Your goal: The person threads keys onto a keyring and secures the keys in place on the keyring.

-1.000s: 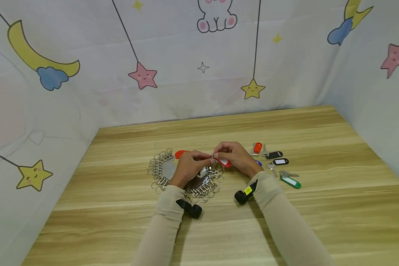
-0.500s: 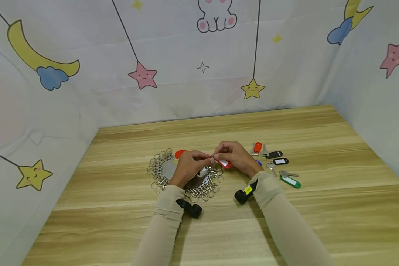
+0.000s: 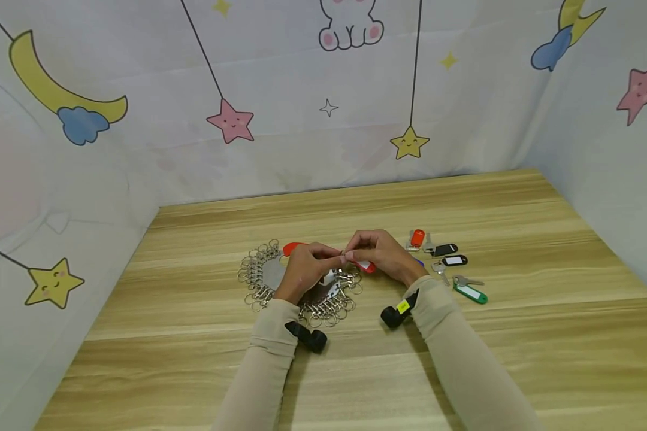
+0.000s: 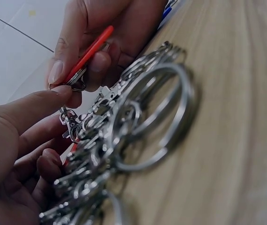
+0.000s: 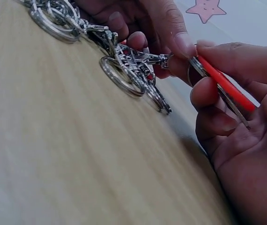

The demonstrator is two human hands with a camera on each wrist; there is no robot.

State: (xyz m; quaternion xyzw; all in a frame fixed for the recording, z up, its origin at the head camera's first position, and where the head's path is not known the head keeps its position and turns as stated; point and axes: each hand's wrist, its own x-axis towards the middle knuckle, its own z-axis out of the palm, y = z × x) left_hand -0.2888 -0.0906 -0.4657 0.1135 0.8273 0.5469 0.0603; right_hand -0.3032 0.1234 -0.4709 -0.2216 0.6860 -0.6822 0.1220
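– Grip first. Right hand (image 3: 380, 251)?
– Closed to a pinch: thumb and curled fingers hold a red key tag (image 5: 227, 84), seen edge-on in both wrist views. A flat metal piece (image 5: 235, 110) lies along it, inside the same hand.
– Left hand (image 3: 308, 269)?
– Also pinched, thumb against forefinger, on a metal ring (image 5: 198, 65) at the end of the tag. Its fingertips are just beside the right hand's.
– Position of the tag?
– Raised above the wooden table (image 3: 194, 371), between the hands, at the right edge of a grey round plate (image 3: 274, 274). Key rings with metal clasps (image 3: 326, 310) fan out around the plate.
– Is the ring through a clasp?
– Cannot tell; fingers cover the join. One clasp (image 5: 157, 60) is near the left fingertips.
– To the right?
– On the table: a second red tag (image 3: 418, 238), a dark tag (image 3: 445, 249), a black tag with white label (image 3: 455, 260) and a green tag (image 3: 470, 293), with keys beside them. A blue tag (image 3: 420, 263) is partly hidden by the right wrist.
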